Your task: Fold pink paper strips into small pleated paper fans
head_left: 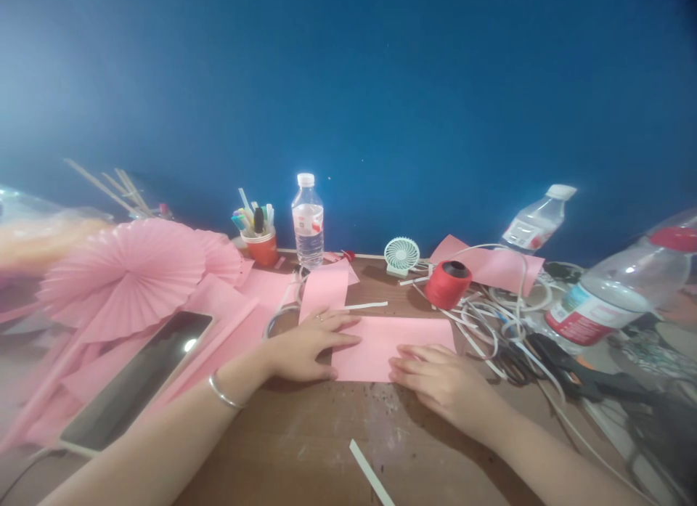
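A pink rectangular sheet of paper (375, 346) lies flat on the brown table in front of me. My left hand (310, 346) rests with spread fingers on its left end, wearing a ring, with a silver bangle on the wrist. Across the right part of the sheet lies my right hand (435, 375), fingers stretched out along the near edge. Neither hand grips anything. Behind the sheet is another pink strip of paper (329, 284), partly covered by my left hand. A narrow white strip (370, 471) is on the table nearer to me.
Left are a pleated pink paper fan (128, 274) and a phone (141, 379). Along the back stand a pen cup (262, 248), a water bottle (308, 226) and a mini fan (401, 255). Right are a red thread spool (447, 284), tangled cables, a black-handled tool (588, 379) and a large bottle (615, 295).
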The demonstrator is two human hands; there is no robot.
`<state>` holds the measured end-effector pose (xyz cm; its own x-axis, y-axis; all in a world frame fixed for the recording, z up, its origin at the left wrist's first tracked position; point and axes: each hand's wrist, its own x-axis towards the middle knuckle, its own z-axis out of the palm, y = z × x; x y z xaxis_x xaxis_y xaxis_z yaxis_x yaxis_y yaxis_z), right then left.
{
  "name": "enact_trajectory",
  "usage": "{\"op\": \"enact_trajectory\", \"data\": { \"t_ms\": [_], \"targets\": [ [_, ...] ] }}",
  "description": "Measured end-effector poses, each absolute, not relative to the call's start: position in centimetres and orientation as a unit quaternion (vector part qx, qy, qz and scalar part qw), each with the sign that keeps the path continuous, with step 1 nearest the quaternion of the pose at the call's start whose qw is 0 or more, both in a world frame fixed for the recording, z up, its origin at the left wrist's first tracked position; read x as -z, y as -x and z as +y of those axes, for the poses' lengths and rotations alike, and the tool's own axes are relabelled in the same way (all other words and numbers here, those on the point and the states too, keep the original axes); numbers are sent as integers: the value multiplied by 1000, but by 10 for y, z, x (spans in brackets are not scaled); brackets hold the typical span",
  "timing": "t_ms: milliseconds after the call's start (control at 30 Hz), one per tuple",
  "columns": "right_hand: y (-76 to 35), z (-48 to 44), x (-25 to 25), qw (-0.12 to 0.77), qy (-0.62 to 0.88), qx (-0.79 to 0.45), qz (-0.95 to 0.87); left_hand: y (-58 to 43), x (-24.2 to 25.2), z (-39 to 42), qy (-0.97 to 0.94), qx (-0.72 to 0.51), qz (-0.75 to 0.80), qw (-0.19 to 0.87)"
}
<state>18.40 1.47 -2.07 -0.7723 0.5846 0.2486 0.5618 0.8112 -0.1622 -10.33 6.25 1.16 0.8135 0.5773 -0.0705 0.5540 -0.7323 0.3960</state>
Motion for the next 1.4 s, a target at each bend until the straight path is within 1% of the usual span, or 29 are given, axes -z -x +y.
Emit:
{"op": "enact_trajectory", "data": {
  "t_ms": [233,700,1067,1267,1400],
  "targets": [
    [-186,18,22,151,306,-71,-937,104,-11,64,-928,-28,299,220],
    [-186,17,21,155,305,-77,-936,104,-11,64,-927,-39,297,225],
    [-187,17,22,139,302,-74,-940,103,-12,64,-929,-29,296,221],
    [-187,18,22,131,301,-74,-942,104,-13,65,-932,-13,298,207],
    [-186,17,22,145,312,-86,-935,102,-15,60,-942,-3,290,168]
  ]
}}
